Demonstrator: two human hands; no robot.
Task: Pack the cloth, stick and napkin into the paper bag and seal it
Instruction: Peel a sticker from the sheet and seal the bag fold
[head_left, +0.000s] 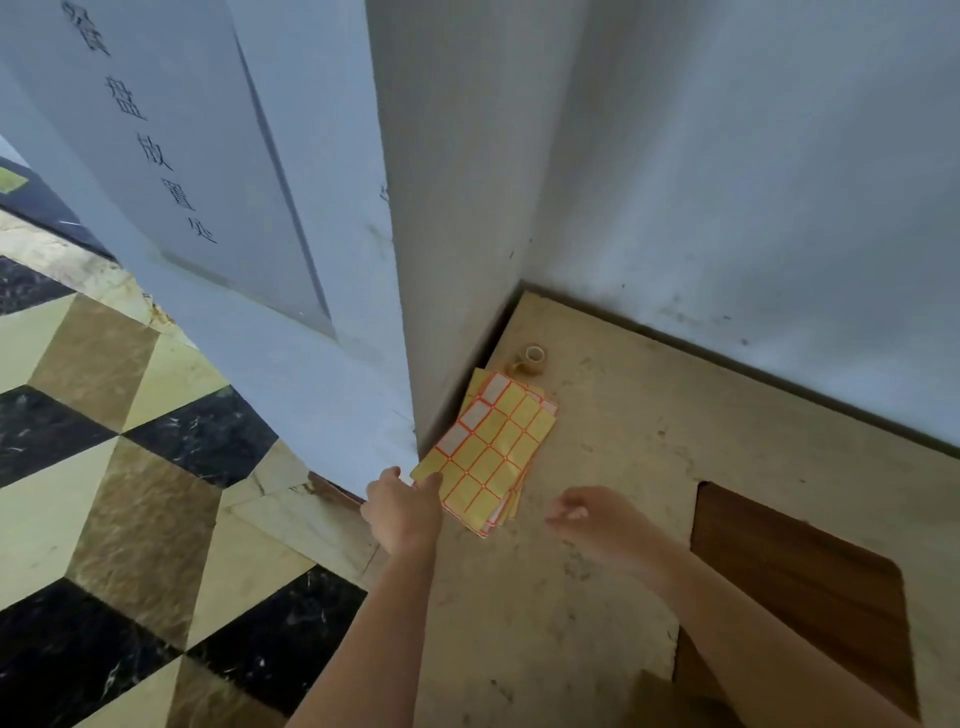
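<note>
In the head view, a stack of yellow label sheets (485, 452) with red-bordered stickers is seen lying on a beige table (597, 519) in the corner where two pale walls meet. A few stickers along one edge of the top sheet appear already peeled, showing white backing. Just behind the stack, close to the corner, a small roll of tape (530, 359) is standing.

The left hand (402, 506) is placed at the near left corner of the stack, its fingertips touching or pinching the top sheet's edge; whether the sheet is actually gripped cannot be told, as the fingers are partly hidden behind the hand. The right hand (582, 514) is held above the table just right of the stack, fingers loosely curled and apart, with nothing in it; it is blurred.

The sealing step is judged to be in hand: a sticker or sheet is probably being fetched to close the bag. The paper bag, cloth, stick and napkin are not in view, so their place and condition cannot be stated. A dark brown panel (795, 587) is set into the table at right. For the next move, one label would need to be lifted cleanly from its backing while the stack is steadied.
</note>
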